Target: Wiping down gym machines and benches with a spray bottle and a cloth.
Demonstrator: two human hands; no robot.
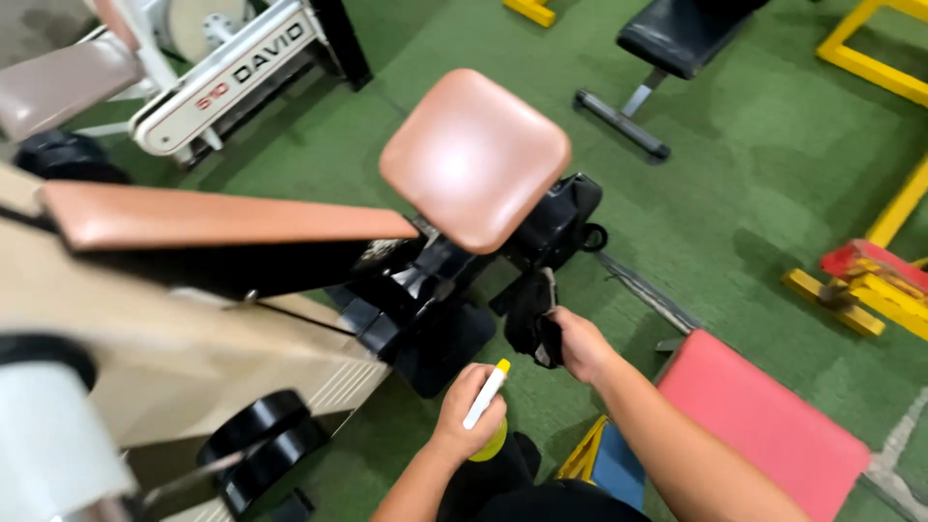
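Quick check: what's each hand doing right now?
Left hand: closed on a yellow spray bottle.
Right hand: closed on a black cloth.

Gym, padded machine seat (474, 155), weight bench (677, 34), green turf floor (773, 174)

Left hand (466, 414) gripping yellow spray bottle (488, 406), right hand (578, 343) clutching dark cloth (535, 314), tan seat pad (474, 155) above
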